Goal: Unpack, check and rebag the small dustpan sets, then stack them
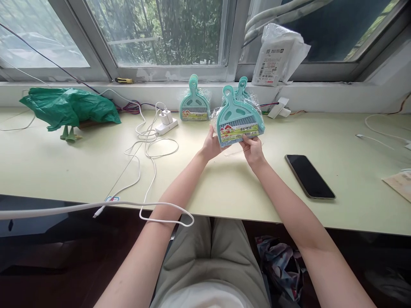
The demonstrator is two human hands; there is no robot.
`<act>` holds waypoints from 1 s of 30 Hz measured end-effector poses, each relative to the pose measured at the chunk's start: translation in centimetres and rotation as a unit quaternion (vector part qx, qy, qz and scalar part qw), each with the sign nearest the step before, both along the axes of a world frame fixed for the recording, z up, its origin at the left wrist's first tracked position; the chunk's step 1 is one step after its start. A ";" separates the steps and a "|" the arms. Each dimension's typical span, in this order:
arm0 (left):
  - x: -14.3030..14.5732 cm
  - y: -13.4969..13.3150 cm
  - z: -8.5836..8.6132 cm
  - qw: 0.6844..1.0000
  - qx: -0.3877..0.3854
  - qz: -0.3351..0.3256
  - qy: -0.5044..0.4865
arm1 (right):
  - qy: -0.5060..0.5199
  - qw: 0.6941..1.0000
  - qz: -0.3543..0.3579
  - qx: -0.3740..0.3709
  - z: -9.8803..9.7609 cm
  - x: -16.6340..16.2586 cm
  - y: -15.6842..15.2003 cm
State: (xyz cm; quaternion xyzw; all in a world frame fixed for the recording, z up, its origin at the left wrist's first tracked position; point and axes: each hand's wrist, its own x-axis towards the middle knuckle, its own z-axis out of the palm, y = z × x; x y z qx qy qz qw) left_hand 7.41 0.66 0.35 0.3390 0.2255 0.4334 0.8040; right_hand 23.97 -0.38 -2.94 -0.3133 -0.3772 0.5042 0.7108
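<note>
A teal mini dustpan set in clear plastic wrap (236,114) is held upright above the pale desk (64,167) by both hands. My left hand (211,144) grips its lower left edge, fingers closed behind it. My right hand (252,148) pinches its lower right edge. A second wrapped teal dustpan stack (194,102) leans against the wall under the window sill, just left of the held one. Another teal handle (242,85) shows behind the held set.
A black phone (309,176) lies face up at the right. White cables (146,149) and a charger block (166,121) sprawl at centre left. A green plastic bag (69,107) sits far left, a white parcel (276,57) on the sill, an envelope (400,184) at far right.
</note>
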 end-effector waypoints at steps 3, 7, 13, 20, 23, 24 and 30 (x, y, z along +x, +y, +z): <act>0.5 0.3 -0.5 0.999 0.028 0.020 -0.010 | 0.010 1.000 -0.009 -0.004 -0.1 -0.1 0.1; 0.6 0.9 -0.9 0.993 0.100 0.065 -0.005 | 0.018 1.000 -0.016 -0.015 -0.2 0.0 0.3; -0.3 1.7 -1.4 0.980 0.138 0.082 0.121 | 0.023 0.999 -0.013 -0.028 -0.2 0.3 0.4; -0.5 1.8 -1.9 0.973 0.161 0.066 0.151 | 0.033 0.998 -0.017 -0.047 -0.1 0.5 0.4; -0.6 1.4 -1.7 0.971 0.174 0.050 0.154 | 0.032 0.998 -0.014 -0.042 0.0 0.6 0.3; -0.6 1.3 -1.6 0.971 0.176 0.047 0.155 | 0.031 0.999 -0.012 -0.041 0.0 0.6 0.3; -0.7 1.2 -1.7 0.970 0.178 0.047 0.161 | 0.027 0.998 -0.012 -0.047 -0.1 0.6 0.2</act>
